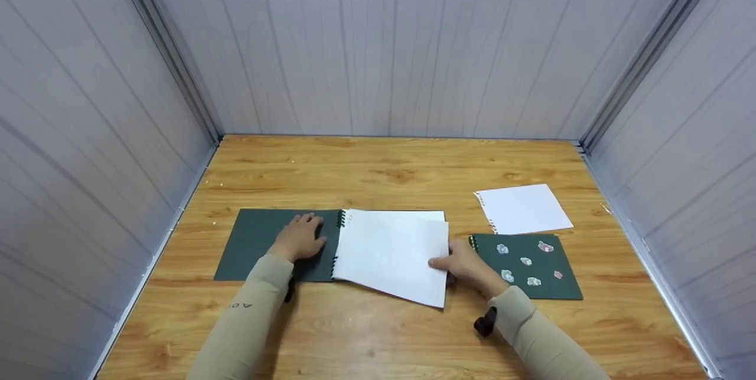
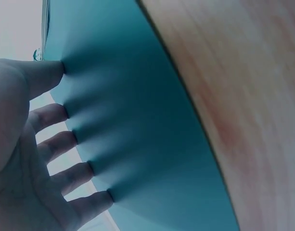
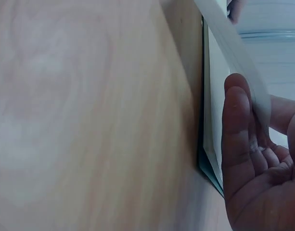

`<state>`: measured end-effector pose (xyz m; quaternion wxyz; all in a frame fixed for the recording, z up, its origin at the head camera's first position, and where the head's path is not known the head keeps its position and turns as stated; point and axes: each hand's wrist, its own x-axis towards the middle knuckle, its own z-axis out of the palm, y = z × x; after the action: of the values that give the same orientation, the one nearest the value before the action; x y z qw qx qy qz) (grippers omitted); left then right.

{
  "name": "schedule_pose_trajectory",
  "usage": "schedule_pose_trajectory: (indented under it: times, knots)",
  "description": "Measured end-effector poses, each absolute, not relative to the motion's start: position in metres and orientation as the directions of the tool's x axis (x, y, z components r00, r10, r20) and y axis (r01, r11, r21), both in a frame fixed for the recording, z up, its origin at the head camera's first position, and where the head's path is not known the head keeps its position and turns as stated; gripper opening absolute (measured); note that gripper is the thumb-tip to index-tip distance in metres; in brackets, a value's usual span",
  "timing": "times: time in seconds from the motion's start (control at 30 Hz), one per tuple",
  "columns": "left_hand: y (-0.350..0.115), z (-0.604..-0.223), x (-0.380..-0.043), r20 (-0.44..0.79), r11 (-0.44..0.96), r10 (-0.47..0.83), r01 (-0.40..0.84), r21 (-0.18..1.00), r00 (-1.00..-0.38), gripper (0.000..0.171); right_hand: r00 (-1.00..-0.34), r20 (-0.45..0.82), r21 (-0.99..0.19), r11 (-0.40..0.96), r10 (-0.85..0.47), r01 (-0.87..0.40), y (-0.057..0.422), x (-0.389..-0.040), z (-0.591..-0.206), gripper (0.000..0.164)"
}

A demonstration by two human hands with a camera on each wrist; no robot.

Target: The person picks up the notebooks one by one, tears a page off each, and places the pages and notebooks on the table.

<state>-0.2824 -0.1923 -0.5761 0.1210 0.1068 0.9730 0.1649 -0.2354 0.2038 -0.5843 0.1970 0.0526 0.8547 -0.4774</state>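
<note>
A spiral-bound notebook lies open, its dark green cover (image 1: 251,250) flat on the left and its white pages on the right. On that cover rests my left hand (image 1: 298,237), fingers spread beside the ring binding (image 1: 341,218). In the left wrist view all its fingertips (image 2: 104,197) press the cover. My right hand (image 1: 466,265) pinches the outer edge of the top white sheet (image 1: 390,256), thumb above and fingers underneath. That sheet sits askew over the page stack, its lower right corner past the notebook. The right wrist view shows the sheet (image 3: 236,50) lifted off the pages below.
A loose white sheet (image 1: 522,208) with a ragged, perforated left edge lies at the back right. In front of it is a smaller dark green spiral notebook (image 1: 520,294) with several flower-like stickers. Panel walls (image 1: 390,43) enclose the wooden table (image 1: 366,338) at the back and sides.
</note>
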Motion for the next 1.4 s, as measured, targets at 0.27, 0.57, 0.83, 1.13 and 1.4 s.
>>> schedule_pose_trajectory:
  times: [0.27, 0.57, 0.83, 1.13, 1.4]
  knots:
    - [-0.198, -0.573, -0.282, -0.246, 0.919, 0.246, 0.145, 0.368, -0.937, 0.068, -0.923, -0.366, -0.799, 0.548, -0.117, 0.247, 0.216, -0.234, -0.582, 0.025]
    - [-0.197, -0.576, -0.285, -0.284, 0.908, 0.270, 0.145, 0.393, -0.920, 0.078, -0.913, -0.357, -0.819, 0.535, -0.196, 0.205, 0.224, -0.231, -0.579, 0.024]
    - [-0.198, -0.574, -0.284, -0.277, 0.899, 0.273, 0.141, 0.415, -0.921, 0.078, -0.899, -0.401, -0.808, 0.531, -0.177, 0.256, 0.229, -0.230, -0.579, 0.023]
    - [-0.199, -0.574, -0.283, -0.277, 0.895, 0.281, 0.147, 0.422, -0.919, 0.079, -0.887, -0.428, -0.784, 0.557, -0.170, 0.272, 0.229, -0.231, -0.577, 0.024]
    - [-0.201, -0.575, -0.282, -0.262, 0.889, 0.296, 0.166, 0.426, -0.918, 0.079, -0.875, -0.445, -0.773, 0.576, -0.190, 0.267, 0.228, -0.229, -0.576, 0.025]
